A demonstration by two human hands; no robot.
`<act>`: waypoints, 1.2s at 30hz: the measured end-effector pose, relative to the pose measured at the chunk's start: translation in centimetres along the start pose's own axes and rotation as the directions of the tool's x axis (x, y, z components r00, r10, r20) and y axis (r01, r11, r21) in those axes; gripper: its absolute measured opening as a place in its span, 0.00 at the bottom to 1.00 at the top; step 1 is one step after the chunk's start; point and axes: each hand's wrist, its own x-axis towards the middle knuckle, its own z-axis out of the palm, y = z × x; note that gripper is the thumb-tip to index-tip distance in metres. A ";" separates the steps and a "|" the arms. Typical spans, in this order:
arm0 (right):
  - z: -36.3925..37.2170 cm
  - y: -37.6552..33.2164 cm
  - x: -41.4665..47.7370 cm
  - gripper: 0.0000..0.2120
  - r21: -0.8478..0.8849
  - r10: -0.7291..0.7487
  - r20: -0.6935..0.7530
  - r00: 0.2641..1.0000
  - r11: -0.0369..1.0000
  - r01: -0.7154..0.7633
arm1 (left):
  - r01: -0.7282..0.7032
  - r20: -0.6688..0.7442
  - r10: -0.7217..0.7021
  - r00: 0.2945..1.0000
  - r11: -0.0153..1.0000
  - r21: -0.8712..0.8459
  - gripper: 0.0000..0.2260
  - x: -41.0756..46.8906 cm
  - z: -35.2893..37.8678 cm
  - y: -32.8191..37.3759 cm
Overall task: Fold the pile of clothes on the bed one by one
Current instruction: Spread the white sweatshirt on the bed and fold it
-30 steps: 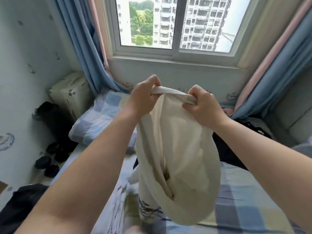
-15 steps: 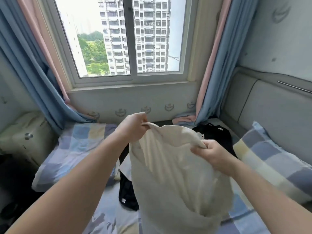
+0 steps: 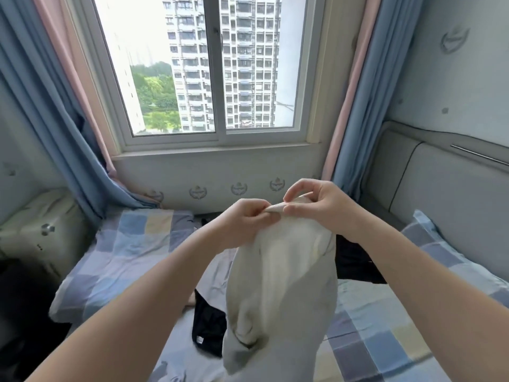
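A cream-coloured garment (image 3: 281,293) hangs in the air in front of me over the bed (image 3: 385,334). My left hand (image 3: 243,223) grips its top edge with curled fingers. Just to the right, my right hand (image 3: 316,205) pinches the same edge between thumb and fingers, the two hands almost touching. Below and behind the hanging cloth lie dark garments (image 3: 209,326) on the checked sheet, with another black piece (image 3: 355,260) at the right.
A checked pillow (image 3: 451,260) rests against the padded headboard (image 3: 454,194) on the right. A pale suitcase (image 3: 35,232) stands at the left beside the bed. Window (image 3: 214,67) and blue curtains (image 3: 55,119) face me.
My hands have come together at the garment's top edge and risen slightly. The view has swung right and up, showing more of the window and headboard.
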 end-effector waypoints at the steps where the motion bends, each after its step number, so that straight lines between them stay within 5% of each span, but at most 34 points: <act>1: -0.7 0.3 0.2 0.09 0.029 0.011 0.039 0.999 1.000 -0.012 | -0.008 -0.058 0.006 0.998 0.999 -0.037 0.19 0.2 -0.1 0.5; 4: -2.2 2.8 0.4 0.11 0.092 0.056 0.114 0.992 0.993 -0.067 | -0.064 -0.179 0.041 0.983 0.990 -0.125 0.19 1.4 0.7 2.4; 8: -3.8 9.8 -1.0 0.08 0.106 0.101 0.036 0.994 0.989 -0.104 | -0.111 -0.335 0.034 0.942 0.971 -0.213 0.19 3.5 3.3 3.5; 12: -5.0 19.2 -4.7 0.05 -0.060 0.299 -0.061 0.952 0.951 -0.303 | -0.101 -0.520 -0.071 0.851 0.950 -0.295 0.18 5.3 4.9 3.0; 15: -6.2 23.4 -7.1 0.04 -0.158 0.373 -0.102 0.922 0.909 -0.385 | -0.062 -0.569 -0.070 0.819 0.976 -0.208 0.12 6.3 6.5 1.2; 18: -7.7 23.3 -7.8 0.08 -0.063 0.278 -0.088 0.956 0.957 -0.284 | 0.071 -0.587 -0.099 0.803 0.995 -0.070 0.13 6.9 8.8 -1.7; 22: -10.0 20.9 -7.9 0.05 0.146 0.136 -0.036 0.990 0.981 -0.130 | 0.325 -0.454 -0.256 0.854 0.942 0.081 0.07 6.7 12.4 -5.0; 25: -11.3 19.5 -7.5 0.03 0.170 0.088 0.046 0.995 0.981 -0.094 | 0.360 -0.172 -0.335 0.926 0.922 0.145 0.29 5.6 15.7 -5.5; 28: -11.4 19.1 -7.0 0.02 0.115 0.093 0.037 0.995 0.989 -0.097 | 0.351 0.158 -0.345 0.925 0.936 -0.009 0.25 5.5 19.7 -5.6; 31: -11.6 19.4 -6.8 0.02 0.062 0.107 0.020 0.994 0.992 -0.108 | 0.333 0.033 -0.332 0.943 0.942 -0.030 0.11 6.0 23.1 -6.2; 33: -12.6 19.8 -7.1 0.04 0.079 0.140 0.024 0.990 0.987 -0.141 | 0.309 -0.006 -0.309 0.951 0.951 -0.009 0.10 6.3 23.8 -6.3; 36: -14.4 21.1 -7.8 0.05 0.098 0.208 0.055 0.977 0.972 -0.213 | 0.335 0.050 -0.331 0.942 0.921 -0.200 0.09 6.7 23.6 -5.5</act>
